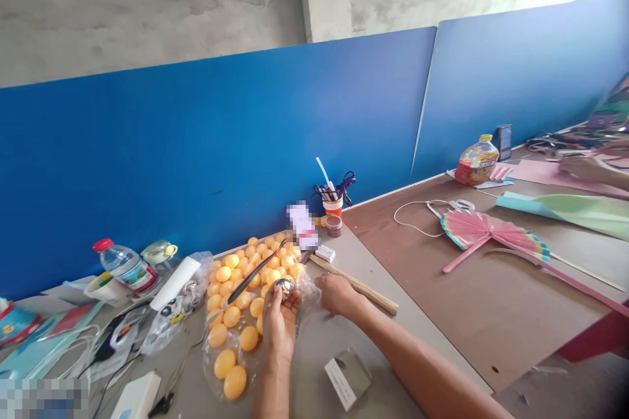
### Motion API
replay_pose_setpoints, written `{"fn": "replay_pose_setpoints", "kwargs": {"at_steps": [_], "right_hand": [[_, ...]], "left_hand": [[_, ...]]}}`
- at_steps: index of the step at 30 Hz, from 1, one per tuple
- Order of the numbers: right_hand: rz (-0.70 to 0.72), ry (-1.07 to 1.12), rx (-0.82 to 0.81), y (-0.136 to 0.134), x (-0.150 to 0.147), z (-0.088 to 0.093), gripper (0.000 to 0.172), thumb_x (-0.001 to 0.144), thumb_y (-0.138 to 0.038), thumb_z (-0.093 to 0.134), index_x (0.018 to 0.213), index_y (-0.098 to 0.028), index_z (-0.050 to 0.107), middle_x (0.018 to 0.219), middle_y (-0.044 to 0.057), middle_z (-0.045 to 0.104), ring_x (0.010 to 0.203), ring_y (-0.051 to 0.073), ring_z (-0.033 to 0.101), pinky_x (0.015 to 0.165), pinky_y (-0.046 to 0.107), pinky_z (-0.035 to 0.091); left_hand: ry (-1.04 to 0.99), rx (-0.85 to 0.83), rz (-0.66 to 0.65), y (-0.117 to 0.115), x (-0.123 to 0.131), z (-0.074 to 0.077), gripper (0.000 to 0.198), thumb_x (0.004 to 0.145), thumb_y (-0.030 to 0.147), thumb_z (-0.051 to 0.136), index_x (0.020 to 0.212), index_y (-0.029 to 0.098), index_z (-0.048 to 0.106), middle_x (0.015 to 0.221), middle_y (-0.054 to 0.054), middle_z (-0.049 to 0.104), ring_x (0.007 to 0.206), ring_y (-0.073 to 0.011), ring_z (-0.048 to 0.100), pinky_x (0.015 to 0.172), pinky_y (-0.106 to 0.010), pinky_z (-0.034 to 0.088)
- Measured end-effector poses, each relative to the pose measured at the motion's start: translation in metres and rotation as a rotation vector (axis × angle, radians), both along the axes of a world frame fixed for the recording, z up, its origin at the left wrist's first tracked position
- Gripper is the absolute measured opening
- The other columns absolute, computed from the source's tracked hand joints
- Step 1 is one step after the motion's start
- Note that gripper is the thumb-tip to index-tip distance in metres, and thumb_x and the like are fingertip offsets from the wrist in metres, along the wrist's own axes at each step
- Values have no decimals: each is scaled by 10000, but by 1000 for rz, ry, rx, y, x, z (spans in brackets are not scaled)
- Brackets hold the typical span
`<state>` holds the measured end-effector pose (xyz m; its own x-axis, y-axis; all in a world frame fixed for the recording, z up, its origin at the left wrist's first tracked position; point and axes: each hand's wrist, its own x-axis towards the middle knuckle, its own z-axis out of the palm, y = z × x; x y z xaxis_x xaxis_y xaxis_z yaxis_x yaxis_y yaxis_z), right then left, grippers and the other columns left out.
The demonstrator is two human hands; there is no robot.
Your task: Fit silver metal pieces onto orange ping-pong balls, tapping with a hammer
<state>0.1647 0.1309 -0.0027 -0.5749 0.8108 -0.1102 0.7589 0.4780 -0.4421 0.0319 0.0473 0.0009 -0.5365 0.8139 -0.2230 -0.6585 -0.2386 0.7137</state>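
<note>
My left hand (281,324) is closed around a shiny silver ball (284,286), held up over the near right part of a spread of orange balls (249,338). These balls look like table tennis balls and lie in a clear plastic bag (212,373). My right hand (339,294) is closed just to the right, its fingers curled by the bag's crumpled edge; what they hold, if anything, is hidden. A long thin dark strip (250,277) slants across the balls. Beyond my right hand lies a bundle of wooden sticks (363,287).
An open small box (348,378) lies near my forearms. A phone (303,226) and a pen cup (333,207) stand by the blue partition (196,157). Bottles, cables and bags crowd the left. A pink paper fan (486,232) lies right; another person's hand (584,167) shows far right.
</note>
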Motion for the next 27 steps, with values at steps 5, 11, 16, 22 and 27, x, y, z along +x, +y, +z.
{"fn": "replay_pose_setpoints", "kwargs": {"at_steps": [5, 11, 16, 22, 27], "right_hand": [[12, -6, -3, 0, 0, 1, 274, 574, 18, 660, 777, -165, 676, 833, 88, 705, 789, 247, 664, 700, 313, 478], [-22, 37, 0, 0, 0, 2, 238, 631, 3, 624, 793, -164, 676, 835, 107, 704, 775, 226, 653, 692, 290, 459], [-142, 169, 10, 6, 3, 6, 232, 672, -29, 569, 853, -152, 646, 875, 115, 696, 793, 212, 635, 646, 266, 405], [-385, 559, -98, 16, 7, 17, 106, 754, -108, 476, 745, -196, 535, 579, -27, 565, 551, 123, 521, 557, 233, 346], [-385, 1076, -314, 17, 6, 21, 121, 760, -314, 577, 740, -199, 547, 487, -83, 439, 451, 90, 382, 491, 233, 293]], "left_hand": [[-23, 18, -13, 1, 0, -1, 315, 619, 318, 839, 823, 173, 648, 767, -53, 732, 702, -203, 714, 716, -345, 574], [-15, 59, -36, 0, 1, 2, 336, 597, 289, 844, 851, 184, 651, 815, -60, 758, 760, -221, 741, 780, -363, 574], [25, 85, -59, -1, 1, 1, 375, 593, 265, 869, 886, 185, 650, 864, -49, 764, 789, -214, 746, 811, -359, 573], [71, 73, -52, -1, 0, 1, 416, 581, 291, 879, 898, 186, 630, 839, -40, 754, 760, -206, 743, 791, -348, 574], [97, 75, -68, -1, 1, 0, 403, 604, 300, 873, 906, 185, 632, 854, -30, 755, 757, -196, 744, 796, -344, 575]]}}
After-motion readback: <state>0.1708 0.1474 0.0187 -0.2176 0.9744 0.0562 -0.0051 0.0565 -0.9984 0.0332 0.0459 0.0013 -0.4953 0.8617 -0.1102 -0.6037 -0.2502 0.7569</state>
